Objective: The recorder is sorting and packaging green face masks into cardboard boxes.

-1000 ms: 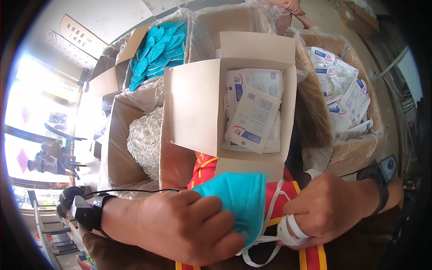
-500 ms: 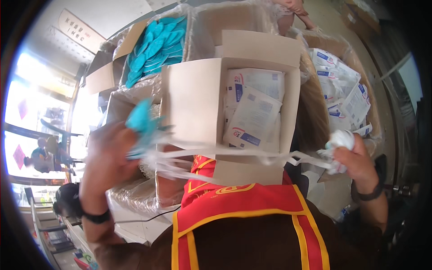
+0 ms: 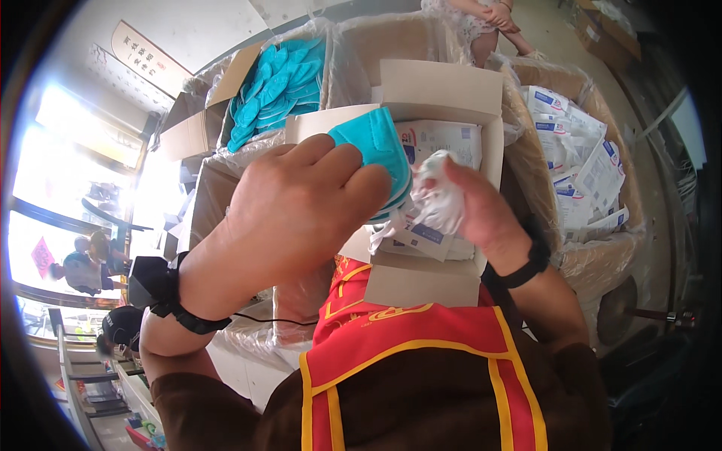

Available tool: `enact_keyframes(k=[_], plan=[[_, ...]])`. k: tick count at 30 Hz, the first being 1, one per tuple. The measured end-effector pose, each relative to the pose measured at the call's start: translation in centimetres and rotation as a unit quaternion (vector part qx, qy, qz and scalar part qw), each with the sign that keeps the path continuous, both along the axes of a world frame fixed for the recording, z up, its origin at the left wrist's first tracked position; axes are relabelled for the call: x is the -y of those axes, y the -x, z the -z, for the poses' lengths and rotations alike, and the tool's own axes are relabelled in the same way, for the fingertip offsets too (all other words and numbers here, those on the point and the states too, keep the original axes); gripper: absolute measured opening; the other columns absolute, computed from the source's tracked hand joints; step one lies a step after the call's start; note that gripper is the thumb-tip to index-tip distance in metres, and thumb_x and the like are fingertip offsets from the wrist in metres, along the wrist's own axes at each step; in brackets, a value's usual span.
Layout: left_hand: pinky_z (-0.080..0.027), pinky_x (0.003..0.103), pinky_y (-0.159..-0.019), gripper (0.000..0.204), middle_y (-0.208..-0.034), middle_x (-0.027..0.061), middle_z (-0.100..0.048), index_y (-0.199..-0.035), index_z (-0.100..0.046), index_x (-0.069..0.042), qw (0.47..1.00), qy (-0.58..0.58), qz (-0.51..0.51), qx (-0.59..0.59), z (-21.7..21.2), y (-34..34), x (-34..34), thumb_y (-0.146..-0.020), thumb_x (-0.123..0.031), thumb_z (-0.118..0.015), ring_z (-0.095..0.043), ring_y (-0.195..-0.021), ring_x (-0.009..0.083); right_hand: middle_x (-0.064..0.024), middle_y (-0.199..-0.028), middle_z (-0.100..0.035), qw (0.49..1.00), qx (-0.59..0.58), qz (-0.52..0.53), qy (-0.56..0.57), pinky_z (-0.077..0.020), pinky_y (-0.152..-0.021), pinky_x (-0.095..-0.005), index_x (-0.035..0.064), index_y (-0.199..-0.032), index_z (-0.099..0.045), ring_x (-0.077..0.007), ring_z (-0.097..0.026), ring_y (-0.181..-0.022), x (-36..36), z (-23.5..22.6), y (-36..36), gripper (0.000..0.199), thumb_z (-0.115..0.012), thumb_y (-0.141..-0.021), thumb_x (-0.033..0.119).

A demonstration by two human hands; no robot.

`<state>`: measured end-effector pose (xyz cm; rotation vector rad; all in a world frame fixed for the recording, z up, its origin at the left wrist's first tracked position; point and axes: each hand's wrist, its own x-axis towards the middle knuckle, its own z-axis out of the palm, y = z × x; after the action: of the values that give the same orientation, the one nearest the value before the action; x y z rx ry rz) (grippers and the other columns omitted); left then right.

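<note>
My left hand (image 3: pixel 308 184) is closed around one or more teal folded face masks (image 3: pixel 376 146), raised over the open cardboard box in the middle. Close beside it, my right hand (image 3: pixel 489 210) grips a bunch of white elastic straps (image 3: pixel 440 199), slightly blurred. Some straps hang below the masks, between the two hands. Inside the middle box (image 3: pixel 440 83) lie flat white and blue packets (image 3: pixel 451 139), partly hidden by my hands and the masks.
At the upper left, a plastic-lined carton (image 3: pixel 327 56) holds many teal masks (image 3: pixel 278 90). To the right, another lined carton (image 3: pixel 519 68) is filled with white packets (image 3: pixel 594 177). Beyond the cartons, another person's hands (image 3: pixel 500 15) rest together. A dark cable (image 3: pixel 274 322) runs from my left wrist.
Both hands have come together over the middle box from far apart. The straps, stretched between them before, are now bunched in my right hand beside the teal masks.
</note>
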<state>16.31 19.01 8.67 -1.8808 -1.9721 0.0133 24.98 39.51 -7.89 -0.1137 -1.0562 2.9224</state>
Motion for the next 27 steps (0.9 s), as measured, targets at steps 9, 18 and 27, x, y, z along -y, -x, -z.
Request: enact_keyframes(k=[9, 18, 27], plan=[[-0.048, 0.038, -0.057, 0.028, -0.076, 0.0047, -0.052, -0.085, -0.053, -0.010, 0.998, -0.025, -0.059, 0.024, 1.1, 0.5, -1.0, -0.067, -0.011, -0.073, -0.058, -0.072, 0.0255, -0.0104, -0.103, -0.067, 0.963, -0.135, -0.230, 0.025, -0.0532, -0.080, -0.0346, 0.0018, -0.113, -0.057, -0.0199, -0.066, -0.090, 5.3, -0.5, -0.6, 0.041, -0.075, -0.084, 0.025], [-0.052, 0.044, -0.070, 0.031, -0.083, 0.0112, -0.065, -0.093, -0.056, -0.007, 0.948, 0.095, -0.144, 0.267, 3.6, -0.1, 0.2, -0.076, -0.025, -0.075, -0.066, -0.081, 0.0335, -0.0010, -0.080, -0.066, 0.961, 0.005, -0.127, -0.247, -0.0441, -0.057, -0.0208, 0.0016, -0.110, -0.065, -0.0054, -0.058, -0.062, 0.7, -9.1, -4.9, 0.034, -0.073, -0.081, 0.019], [-0.053, 0.044, -0.066, 0.028, -0.077, 0.0133, -0.065, -0.092, -0.057, -0.006, 0.938, 0.134, -0.111, 0.299, 4.9, -1.6, 0.7, -0.078, -0.026, -0.071, -0.066, -0.074, 0.0348, -0.0068, -0.075, -0.056, 0.433, -0.295, 0.068, -0.849, -0.0460, -0.054, -0.0328, 0.0048, -0.081, -0.067, -0.0199, -0.061, -0.059, 1.1, -9.4, -4.7, 0.024, -0.073, -0.081, 0.028]])
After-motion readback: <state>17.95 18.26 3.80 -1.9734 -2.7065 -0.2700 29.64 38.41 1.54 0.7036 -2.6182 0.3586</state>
